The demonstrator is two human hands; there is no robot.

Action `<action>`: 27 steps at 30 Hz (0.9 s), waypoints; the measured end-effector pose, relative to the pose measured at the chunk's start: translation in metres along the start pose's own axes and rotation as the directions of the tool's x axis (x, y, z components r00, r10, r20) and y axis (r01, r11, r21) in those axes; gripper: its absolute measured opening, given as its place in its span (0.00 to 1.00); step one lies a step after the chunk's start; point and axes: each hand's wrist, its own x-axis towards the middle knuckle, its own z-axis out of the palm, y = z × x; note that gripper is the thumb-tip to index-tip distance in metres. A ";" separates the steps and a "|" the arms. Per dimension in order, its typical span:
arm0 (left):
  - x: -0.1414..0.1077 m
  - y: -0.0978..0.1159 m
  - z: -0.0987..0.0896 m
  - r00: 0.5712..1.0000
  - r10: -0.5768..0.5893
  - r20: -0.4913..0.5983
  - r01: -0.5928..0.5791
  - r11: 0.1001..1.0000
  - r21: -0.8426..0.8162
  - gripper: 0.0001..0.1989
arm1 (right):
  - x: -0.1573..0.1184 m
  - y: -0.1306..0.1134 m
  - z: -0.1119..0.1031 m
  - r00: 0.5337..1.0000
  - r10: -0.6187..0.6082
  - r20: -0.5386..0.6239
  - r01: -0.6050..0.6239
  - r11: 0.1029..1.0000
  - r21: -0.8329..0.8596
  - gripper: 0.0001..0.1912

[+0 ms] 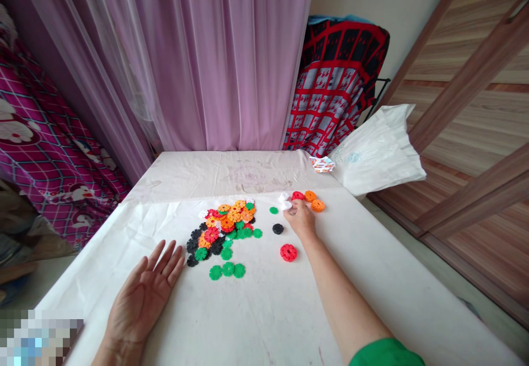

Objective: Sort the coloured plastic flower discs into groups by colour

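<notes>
My left hand (144, 297) rests palm up at the table's left side, fingers stretched out and nothing in it. Beside its fingertips lies a loose pile of notched plastic discs (227, 224) in orange, red, green, black and white. My right hand (303, 220) reaches to the right of the pile, its fingers closed on a white notched disc (286, 205). Another white piece (283, 196) lies just behind it. Close by are a red disc (297, 195), orange discs (318, 205), a black disc (278, 228) and a small green disc (273, 210). Nearer me sits a red stack (288, 252).
Three green discs (227, 269) lie in a row before the pile. A white bag (378, 154) and a small patterned packet (322, 163) are at the table's (248, 322) far right corner. A pink curtain (231, 63) hangs behind; a wooden wardrobe (475, 107) stands right.
</notes>
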 end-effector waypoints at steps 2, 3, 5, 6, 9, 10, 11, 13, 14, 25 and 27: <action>0.001 -0.001 0.000 1.000 0.014 0.011 -0.014 1.000 0.008 0.22 | -0.004 0.008 -0.001 0.998 0.050 -0.022 -0.046 0.984 0.174 0.19; 0.002 -0.001 0.000 0.999 0.028 0.020 -0.028 0.999 0.027 0.21 | -0.008 0.012 -0.002 0.996 0.082 -0.029 -0.072 0.965 0.253 0.19; 0.004 -0.005 0.000 0.997 0.067 0.037 -0.070 0.993 0.090 0.18 | -0.016 0.019 -0.006 0.991 0.131 -0.036 -0.110 0.929 0.353 0.19; 0.004 -0.007 0.000 0.995 0.092 0.043 -0.097 0.987 0.131 0.16 | -0.022 0.021 -0.008 0.989 0.143 -0.038 -0.119 0.920 0.374 0.19; 0.003 -0.017 0.002 0.985 0.166 0.043 -0.171 0.951 0.256 0.14 | -0.044 0.024 -0.017 0.989 0.146 -0.036 -0.118 0.900 0.419 0.20; 0.002 -0.021 0.003 0.984 0.168 0.065 -0.180 0.938 0.296 0.15 | -0.053 0.025 -0.020 0.989 0.141 -0.035 -0.112 0.893 0.436 0.20; 0.001 -0.025 0.004 0.983 0.163 0.085 -0.183 0.927 0.328 0.16 | -0.062 0.025 -0.023 0.990 0.137 -0.035 -0.107 0.884 0.455 0.20; -0.001 -0.033 0.006 0.972 0.206 0.117 -0.234 0.905 0.355 0.15 | -0.080 0.026 -0.030 0.991 0.133 -0.036 -0.098 0.863 0.495 0.20; -0.001 -0.037 0.007 0.964 0.229 0.138 -0.265 0.887 0.377 0.15 | -0.089 0.026 -0.033 0.991 0.131 -0.035 -0.095 0.855 0.510 0.20; -0.016 -0.067 -0.011 0.703 0.218 0.677 -0.581 -0.374 0.723 0.18 | -0.156 0.014 -0.064 1.000 0.008 0.004 -0.009 0.906 0.423 0.19; -0.019 -0.072 -0.016 0.689 0.167 0.705 -0.536 -0.538 0.651 0.20 | -0.160 0.013 -0.065 1.000 -0.014 0.010 0.008 0.908 0.418 0.19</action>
